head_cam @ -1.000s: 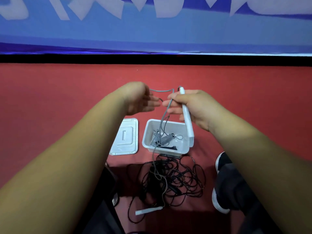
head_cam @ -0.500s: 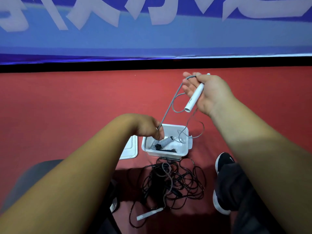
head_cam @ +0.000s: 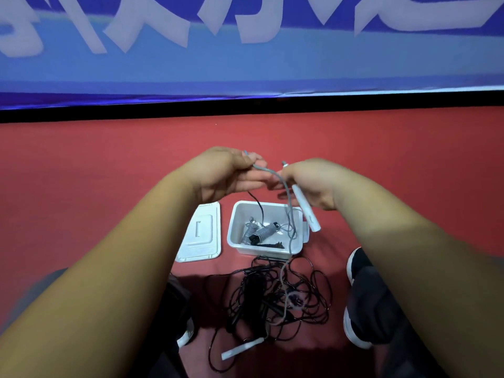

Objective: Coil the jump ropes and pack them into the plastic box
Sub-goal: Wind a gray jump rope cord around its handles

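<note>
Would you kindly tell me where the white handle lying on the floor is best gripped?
I'd pinch the white handle across its lower-left half, from above: it lies flat, slim and straight, and its other end meets the black rope tangle.

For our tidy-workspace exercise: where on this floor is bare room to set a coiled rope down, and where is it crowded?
Free: the red floor beyond the plastic box up to the black strip, and left of the lid. Crowded: the black rope tangle between the shoes, and the box, where the gray rope hangs.
</note>
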Tool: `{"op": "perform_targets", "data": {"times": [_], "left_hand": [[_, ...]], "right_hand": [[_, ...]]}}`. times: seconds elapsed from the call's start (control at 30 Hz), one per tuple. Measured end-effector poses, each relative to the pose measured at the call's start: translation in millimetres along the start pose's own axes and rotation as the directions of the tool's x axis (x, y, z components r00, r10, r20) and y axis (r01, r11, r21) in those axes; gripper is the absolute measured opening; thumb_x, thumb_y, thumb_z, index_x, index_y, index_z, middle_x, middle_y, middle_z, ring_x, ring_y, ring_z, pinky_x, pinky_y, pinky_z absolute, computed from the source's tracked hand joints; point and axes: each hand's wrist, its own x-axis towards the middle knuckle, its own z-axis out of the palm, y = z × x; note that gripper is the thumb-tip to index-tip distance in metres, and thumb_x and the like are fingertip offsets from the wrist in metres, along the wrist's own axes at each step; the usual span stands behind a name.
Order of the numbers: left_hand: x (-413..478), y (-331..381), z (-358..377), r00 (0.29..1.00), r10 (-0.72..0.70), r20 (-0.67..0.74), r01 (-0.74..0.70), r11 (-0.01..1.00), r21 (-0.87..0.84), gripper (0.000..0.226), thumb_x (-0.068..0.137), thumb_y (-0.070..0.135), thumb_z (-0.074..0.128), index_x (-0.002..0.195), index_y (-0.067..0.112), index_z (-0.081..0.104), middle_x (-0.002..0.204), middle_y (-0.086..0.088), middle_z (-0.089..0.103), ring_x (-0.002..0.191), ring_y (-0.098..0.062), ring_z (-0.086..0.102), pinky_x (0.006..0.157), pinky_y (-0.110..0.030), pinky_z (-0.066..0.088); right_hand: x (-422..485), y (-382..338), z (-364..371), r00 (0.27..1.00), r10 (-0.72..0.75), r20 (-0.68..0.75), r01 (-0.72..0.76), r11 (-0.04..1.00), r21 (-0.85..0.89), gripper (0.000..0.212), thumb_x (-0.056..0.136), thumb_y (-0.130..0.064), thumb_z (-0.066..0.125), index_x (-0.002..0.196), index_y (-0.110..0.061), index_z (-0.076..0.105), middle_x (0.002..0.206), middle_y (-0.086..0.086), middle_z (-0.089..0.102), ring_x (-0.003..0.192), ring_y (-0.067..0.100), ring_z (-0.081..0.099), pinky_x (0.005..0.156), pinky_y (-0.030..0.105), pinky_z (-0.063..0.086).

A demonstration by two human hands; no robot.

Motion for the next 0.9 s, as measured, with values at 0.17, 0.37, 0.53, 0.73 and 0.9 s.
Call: {"op": "perform_targets", "data": {"times": [0.17,0.37,0.53,0.73,0.9], "left_hand": [[11,9,-15,0.972,0.040,-0.230,-0.111,0.947,-0.303,0.016,0.111,0.007,0.041,0.105,0.008,0.055,0.082,-0.007,0.078,0.076,-0.018,0.079,0.073,-0.035,0.066],[20,8,-33,0.942,0.020,-0.335,-0.155,0.912,-0.379,0.022,0.114,0.015,0.036,0.109,0.005,0.055,0.088,-0.011,0.076,0.074,-0.020,0.079,0.072,-0.036,0.065],[22,-3,-25,0.981,-0.075,-0.181,0.074,0.997,-0.013,0.035,0.107,0.003,0.029,0.134,0.000,0.051,0.111,-0.013,0.077,0.095,-0.026,0.078,0.089,-0.043,0.062],[2,-34,-11,0.953,-0.281,0.111,0.135,0.725,0.675,0.036,0.098,-0.006,0.051,0.121,0.014,0.070,0.122,-0.003,0.076,0.106,-0.011,0.067,0.086,-0.027,0.048],[6,-51,-12,0.964,-0.249,0.092,0.109,0.688,0.718,0.020,0.109,0.019,0.052,0.114,0.010,0.069,0.115,-0.005,0.077,0.102,-0.017,0.069,0.080,-0.028,0.049]], "right_hand": [[-17,-1,6,0.969,0.009,0.248,-0.017,1.000,0.027,0.025,0.110,-0.022,0.050,0.112,-0.009,0.071,0.115,0.012,0.079,0.118,0.033,0.073,0.107,0.047,0.055],[-23,-9,12,0.962,-0.151,0.229,0.115,0.980,0.160,0.022,0.109,-0.016,0.056,0.118,-0.002,0.070,0.104,0.013,0.080,0.103,0.037,0.077,0.085,0.048,0.065],[-22,-20,15,0.977,-0.211,0.032,0.185,0.912,0.366,0.013,0.106,-0.011,0.060,0.112,-0.001,0.065,0.106,0.022,0.079,0.081,0.032,0.080,0.064,0.042,0.066],[-15,-30,2,0.955,-0.227,-0.193,0.294,0.630,0.718,0.009,0.107,0.000,0.049,0.105,0.001,0.058,0.084,0.022,0.077,0.073,0.031,0.079,0.059,0.037,0.064],[-3,-27,-7,0.948,-0.144,-0.285,0.318,0.491,0.811,0.012,0.108,0.000,0.045,0.104,0.003,0.056,0.088,0.026,0.071,0.066,0.030,0.077,0.055,0.038,0.063]]}}
